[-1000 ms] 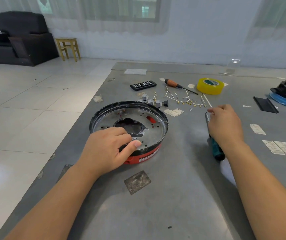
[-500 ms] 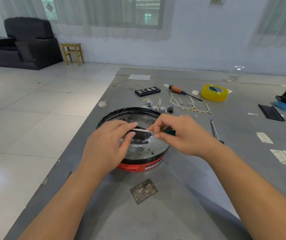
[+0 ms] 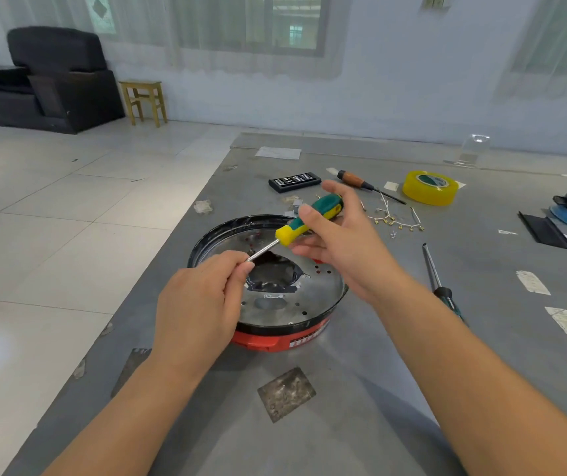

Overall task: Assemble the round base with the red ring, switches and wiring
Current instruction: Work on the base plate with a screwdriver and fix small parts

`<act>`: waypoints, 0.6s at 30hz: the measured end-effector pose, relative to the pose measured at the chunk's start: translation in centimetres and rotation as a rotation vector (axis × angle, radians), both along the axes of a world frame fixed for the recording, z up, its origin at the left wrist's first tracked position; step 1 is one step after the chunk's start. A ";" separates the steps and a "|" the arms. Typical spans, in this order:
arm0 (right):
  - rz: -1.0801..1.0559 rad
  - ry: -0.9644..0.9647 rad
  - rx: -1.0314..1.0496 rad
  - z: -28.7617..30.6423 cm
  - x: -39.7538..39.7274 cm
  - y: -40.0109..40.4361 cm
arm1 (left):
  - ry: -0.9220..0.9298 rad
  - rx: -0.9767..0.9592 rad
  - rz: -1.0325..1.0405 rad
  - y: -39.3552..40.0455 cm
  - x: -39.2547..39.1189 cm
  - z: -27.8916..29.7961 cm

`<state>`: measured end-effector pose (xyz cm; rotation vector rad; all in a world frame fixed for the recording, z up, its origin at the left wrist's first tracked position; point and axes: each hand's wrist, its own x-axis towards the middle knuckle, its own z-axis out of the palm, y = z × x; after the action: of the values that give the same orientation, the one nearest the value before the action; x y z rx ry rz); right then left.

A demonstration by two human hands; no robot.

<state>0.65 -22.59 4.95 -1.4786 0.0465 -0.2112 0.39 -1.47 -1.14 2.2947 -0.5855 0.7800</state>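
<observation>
Left hand (image 3: 199, 297) pinches the screwdriver (image 3: 306, 219) shaft; its handle is gripped by the right hand (image 3: 340, 235) above the round base (image 3: 275, 304).

Shiny metal base plate (image 3: 275, 304), glossy red plastic ring (image 3: 275, 340), matt grey tabletop (image 3: 344, 424), rubbery-looking screwdriver handle (image 3: 309, 221)

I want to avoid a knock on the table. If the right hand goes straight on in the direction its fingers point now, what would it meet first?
The right hand points toward the far left, over the round base. First in that line is probably the black bit case lying beyond the base, though depth is unclear and the raised hand may pass above it.
</observation>
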 end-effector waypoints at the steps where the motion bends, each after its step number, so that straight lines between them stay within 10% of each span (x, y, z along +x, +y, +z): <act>1: 0.069 0.001 0.159 0.0 0.1 0.5 | -0.002 -0.006 0.007 -0.2 -0.2 0.0; 18: -0.008 -0.161 -0.003 -1.3 1.9 -1.7 | 0.117 0.245 -0.202 1.0 -2.0 0.0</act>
<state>2.55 -24.24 3.67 -1.4598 -0.0780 -0.3365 -1.56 -0.44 -1.12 2.4329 -0.8838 0.4961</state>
